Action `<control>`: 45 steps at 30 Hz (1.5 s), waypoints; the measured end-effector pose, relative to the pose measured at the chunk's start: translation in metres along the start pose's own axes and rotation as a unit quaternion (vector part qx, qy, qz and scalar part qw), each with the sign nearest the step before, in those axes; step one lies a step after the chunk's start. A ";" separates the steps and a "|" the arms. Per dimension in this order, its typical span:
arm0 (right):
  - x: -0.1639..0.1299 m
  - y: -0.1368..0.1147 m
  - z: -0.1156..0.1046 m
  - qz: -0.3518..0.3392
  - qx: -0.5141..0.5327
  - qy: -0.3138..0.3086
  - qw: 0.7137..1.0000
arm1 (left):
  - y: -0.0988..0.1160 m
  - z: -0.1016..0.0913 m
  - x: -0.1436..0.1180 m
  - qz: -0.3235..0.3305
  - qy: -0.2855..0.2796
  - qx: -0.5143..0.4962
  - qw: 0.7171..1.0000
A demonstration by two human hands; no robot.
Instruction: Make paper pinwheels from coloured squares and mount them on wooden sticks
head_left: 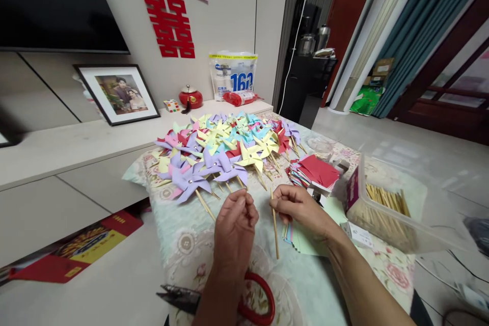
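Between the thumb and fingers of my right hand is a thin wooden stick, held nearly upright over the table. My left hand is closed just left of it, fingertips pinched together; whatever they hold, if anything, is too small to make out. Under my left forearm lie red-handled scissors, partly hidden by the arm. Beyond both hands, a heap of finished paper pinwheels on sticks, in purple, yellow, red and blue, covers the far part of the table. Beneath my right hand, pale green paper sheets fan out.
A clear plastic box of wooden sticks stands at the right, beside a small white box. Red paper squares top a stack behind my right hand. A flowered cloth covers the table. A low cabinet borders its far left side.
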State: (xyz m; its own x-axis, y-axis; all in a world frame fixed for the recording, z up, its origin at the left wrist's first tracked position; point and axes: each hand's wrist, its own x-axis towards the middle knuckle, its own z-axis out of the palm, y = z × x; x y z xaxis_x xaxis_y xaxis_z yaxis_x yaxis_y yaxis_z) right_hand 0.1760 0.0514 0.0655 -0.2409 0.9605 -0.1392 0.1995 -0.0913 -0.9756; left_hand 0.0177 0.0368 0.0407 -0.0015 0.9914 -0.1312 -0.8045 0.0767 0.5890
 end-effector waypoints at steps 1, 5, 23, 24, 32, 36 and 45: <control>-0.001 -0.001 -0.001 -0.002 0.022 -0.001 1.000 | -0.002 -0.001 0.003 0.009 0.025 0.040 0.999; 0.001 0.001 -0.003 -0.032 0.058 0.014 0.998 | -0.014 -0.001 0.003 0.006 0.043 0.211 0.976; 0.008 0.013 -0.006 -0.080 0.100 0.043 0.991 | -0.024 0.000 0.000 -0.057 -0.036 0.292 0.954; 0.008 0.012 -0.007 -0.086 0.099 0.051 0.990 | -0.024 0.000 -0.001 -0.059 -0.039 0.297 0.952; -0.017 -0.012 -0.041 -0.111 0.085 0.200 0.970 | -0.026 -0.003 0.001 -0.033 0.015 0.353 0.935; -0.028 0.001 -0.027 -0.028 -0.006 0.136 0.990 | -0.028 -0.009 0.006 0.011 0.063 0.350 0.935; -0.043 0.012 0.011 -0.046 -0.313 0.081 0.945 | -0.030 -0.021 0.014 0.032 0.079 0.379 0.922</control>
State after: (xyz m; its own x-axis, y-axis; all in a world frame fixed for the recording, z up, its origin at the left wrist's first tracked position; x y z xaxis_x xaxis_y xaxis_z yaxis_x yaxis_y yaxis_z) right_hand 0.1787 0.0063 0.0583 -0.1463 0.9891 0.0180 0.7195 0.1189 -0.6842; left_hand 0.0289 0.0456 0.0044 -0.1687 0.9733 -0.1556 -0.1547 0.1298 0.9794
